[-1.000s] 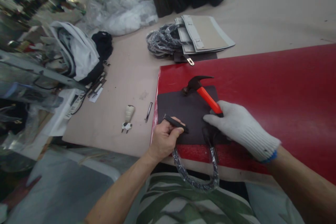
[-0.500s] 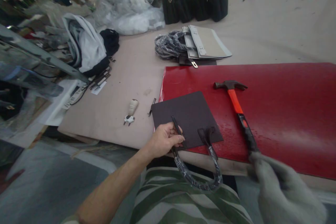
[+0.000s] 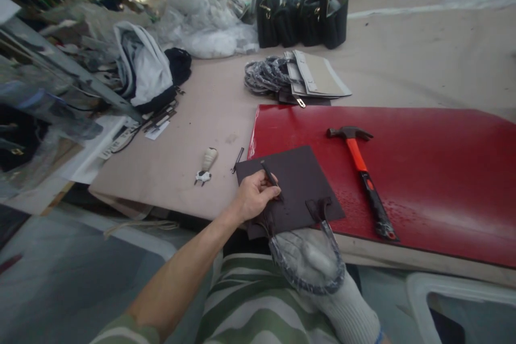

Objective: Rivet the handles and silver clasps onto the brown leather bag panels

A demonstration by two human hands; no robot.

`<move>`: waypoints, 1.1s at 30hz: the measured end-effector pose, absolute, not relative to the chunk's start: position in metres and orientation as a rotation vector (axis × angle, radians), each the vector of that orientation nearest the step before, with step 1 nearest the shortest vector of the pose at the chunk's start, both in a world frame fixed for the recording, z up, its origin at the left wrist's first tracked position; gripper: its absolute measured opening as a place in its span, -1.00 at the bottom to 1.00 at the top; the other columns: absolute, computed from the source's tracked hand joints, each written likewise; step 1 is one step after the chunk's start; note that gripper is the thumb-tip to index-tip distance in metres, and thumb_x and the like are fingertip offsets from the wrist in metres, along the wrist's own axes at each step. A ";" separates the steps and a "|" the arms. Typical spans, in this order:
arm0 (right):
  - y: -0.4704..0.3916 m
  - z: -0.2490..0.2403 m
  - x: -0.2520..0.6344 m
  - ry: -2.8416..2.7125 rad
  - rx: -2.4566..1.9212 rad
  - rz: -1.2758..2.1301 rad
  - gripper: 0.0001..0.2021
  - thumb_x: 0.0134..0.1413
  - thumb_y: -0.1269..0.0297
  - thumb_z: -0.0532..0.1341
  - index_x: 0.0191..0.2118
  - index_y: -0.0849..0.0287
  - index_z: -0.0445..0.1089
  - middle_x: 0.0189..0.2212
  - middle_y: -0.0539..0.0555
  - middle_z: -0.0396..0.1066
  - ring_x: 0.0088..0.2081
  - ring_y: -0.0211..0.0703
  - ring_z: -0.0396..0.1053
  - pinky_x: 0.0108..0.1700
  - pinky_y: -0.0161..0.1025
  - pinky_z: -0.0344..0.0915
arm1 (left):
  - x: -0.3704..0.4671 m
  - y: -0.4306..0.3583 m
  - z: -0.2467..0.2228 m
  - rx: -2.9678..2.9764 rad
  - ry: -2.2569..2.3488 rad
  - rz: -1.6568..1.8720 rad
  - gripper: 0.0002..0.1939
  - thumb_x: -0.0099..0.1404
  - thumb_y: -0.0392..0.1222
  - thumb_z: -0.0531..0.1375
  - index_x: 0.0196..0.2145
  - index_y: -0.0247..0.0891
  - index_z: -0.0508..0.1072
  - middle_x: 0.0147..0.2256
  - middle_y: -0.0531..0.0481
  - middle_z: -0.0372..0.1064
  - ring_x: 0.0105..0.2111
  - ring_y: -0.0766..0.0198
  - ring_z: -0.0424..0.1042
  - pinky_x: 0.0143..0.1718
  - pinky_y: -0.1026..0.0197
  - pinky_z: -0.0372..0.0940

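Since a moment ago the hammer has been let go, and the gloved right hand has swung from its handle to the loop at the near edge of the dark panel. The left hand stays over that panel, fingers pinching the slim punch.

The punch leans: its long axis slants from an upper end, tipped away and leftward, to a lower end aimed down at the panel and a little right. From here I cannot tell whether the tip touches. The right hand sits within the curve of the loop; I cannot tell whether its fingers grip anything.

The panel lies askew on the red mat, one near corner poking past the mat's edge. To the right of the panel the hammer rests on the mat, head away from the person, claw to the right, handle running back toward the table's near edge. On the table, to the left, lie the nippers, tips toward the person, and a thin rod just beside the panel.
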State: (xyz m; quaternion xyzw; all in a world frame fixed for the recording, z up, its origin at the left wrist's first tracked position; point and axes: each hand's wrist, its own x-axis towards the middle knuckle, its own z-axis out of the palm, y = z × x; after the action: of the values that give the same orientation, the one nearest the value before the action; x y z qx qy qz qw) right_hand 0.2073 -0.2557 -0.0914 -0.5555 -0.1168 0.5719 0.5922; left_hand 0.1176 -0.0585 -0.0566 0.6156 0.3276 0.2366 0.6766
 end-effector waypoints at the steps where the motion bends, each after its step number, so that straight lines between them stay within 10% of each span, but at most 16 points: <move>1: -0.254 -0.090 0.207 -0.251 -1.245 1.342 -0.57 0.17 -0.17 0.33 -0.05 0.05 0.52 -0.06 0.16 0.52 -0.08 0.07 0.49 -0.06 -0.01 0.47 | 0.113 -0.064 -0.056 1.372 0.726 0.505 -0.70 0.12 -0.17 0.36 -0.24 -0.32 0.41 -0.42 0.02 0.48 -0.44 0.31 0.51 -0.34 0.29 0.42; 4: -0.252 -0.080 0.207 -0.085 -1.080 1.432 -0.48 -0.10 -0.23 0.45 -0.16 0.08 0.57 -0.26 0.16 0.59 -0.27 0.12 0.54 -0.21 -0.01 0.46 | 0.102 -0.075 -0.051 1.301 0.695 0.407 -0.67 0.09 -0.15 0.39 -0.25 -0.32 0.41 -0.40 0.01 0.48 -0.45 0.29 0.51 -0.36 0.28 0.43; 10: -0.248 -0.058 0.201 0.009 -1.156 1.566 -0.55 0.00 -0.15 0.41 -0.45 0.23 0.56 -0.61 0.14 0.46 -0.58 -0.09 0.39 -0.42 -0.19 0.34 | 0.105 -0.087 -0.038 1.150 0.687 0.397 -0.61 0.04 -0.11 0.46 -0.26 -0.33 0.43 -0.37 -0.05 0.53 -0.42 0.29 0.51 -0.37 0.31 0.39; 33: -0.248 -0.080 0.201 -0.264 -1.273 1.485 -0.50 0.01 -0.21 0.36 -0.45 0.23 0.59 -0.39 0.18 0.55 -0.30 0.05 0.47 -0.06 -0.02 0.36 | 0.110 -0.094 -0.026 1.143 0.640 0.500 -0.53 0.04 0.02 0.51 -0.28 -0.35 0.47 -0.37 -0.11 0.56 -0.40 0.26 0.54 -0.28 0.24 0.46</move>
State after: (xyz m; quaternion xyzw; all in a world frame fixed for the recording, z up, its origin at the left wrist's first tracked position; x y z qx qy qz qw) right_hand 0.2013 -0.2476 -0.0804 -0.5381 -0.1116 0.6278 0.5512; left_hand 0.1097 -0.0938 -0.0255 0.5258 0.2942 0.2301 0.7642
